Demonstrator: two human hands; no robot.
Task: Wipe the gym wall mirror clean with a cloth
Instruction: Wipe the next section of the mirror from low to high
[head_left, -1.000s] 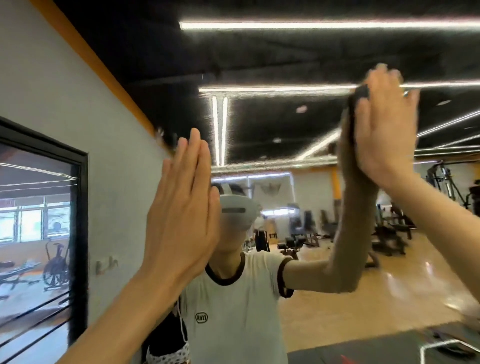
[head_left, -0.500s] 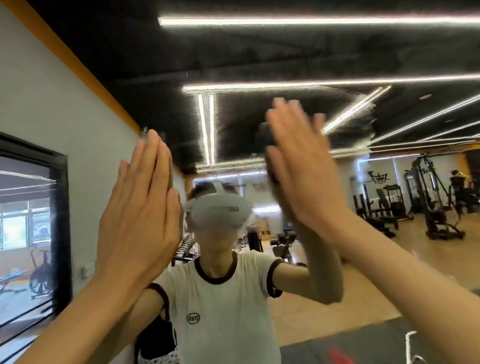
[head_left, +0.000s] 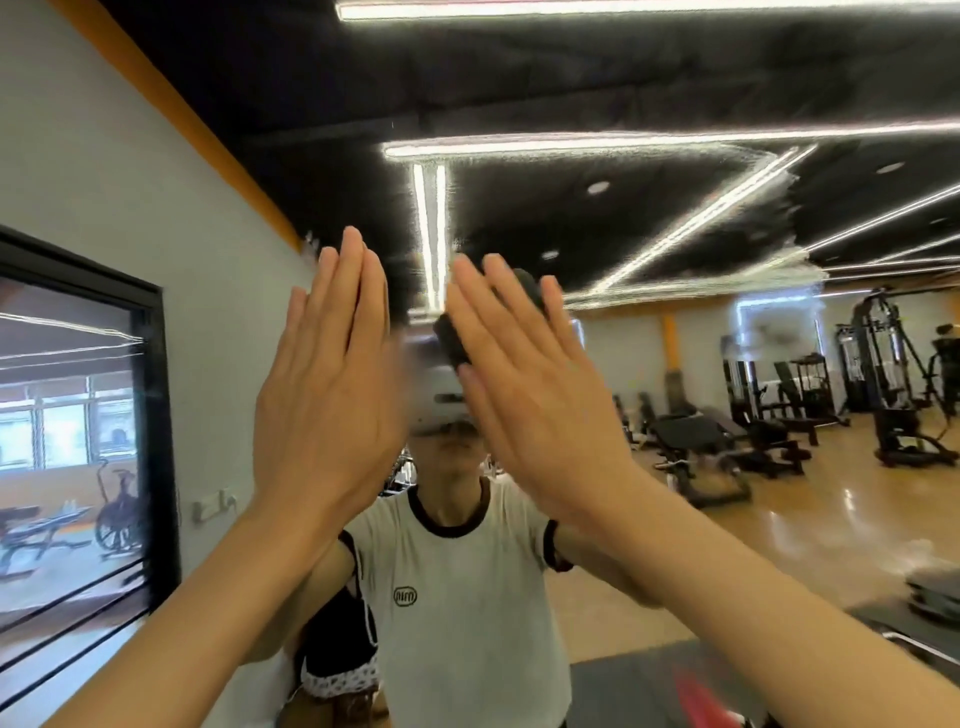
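Both hands are raised flat against the gym wall mirror (head_left: 675, 364). The left hand (head_left: 327, 384) has its fingers straight and held together, pointing upward, and holds nothing; it appears to rest on the glass, though contact cannot be confirmed. The right hand (head_left: 524, 395) lies just beside it, fingers straight and slightly spread, tilted up and to the left. A dark cloth (head_left: 457, 332) sits beneath the right fingers, between them and the glass; its edge shows past the index-finger side, and a further dark patch shows between the fingertips at the top. The fingers press it flat and do not curl round it.

Below and between the two hands, the mirror reflects the person in a white T-shirt (head_left: 457, 597) with dark trim. To the right of the right fingers the reflection shows weight benches (head_left: 696, 441) and cable machines (head_left: 883, 374) on a wooden floor. Above the fingertips run bright ceiling light strips (head_left: 649, 137). Left of the left fingers stands a dark-framed window (head_left: 150, 426).
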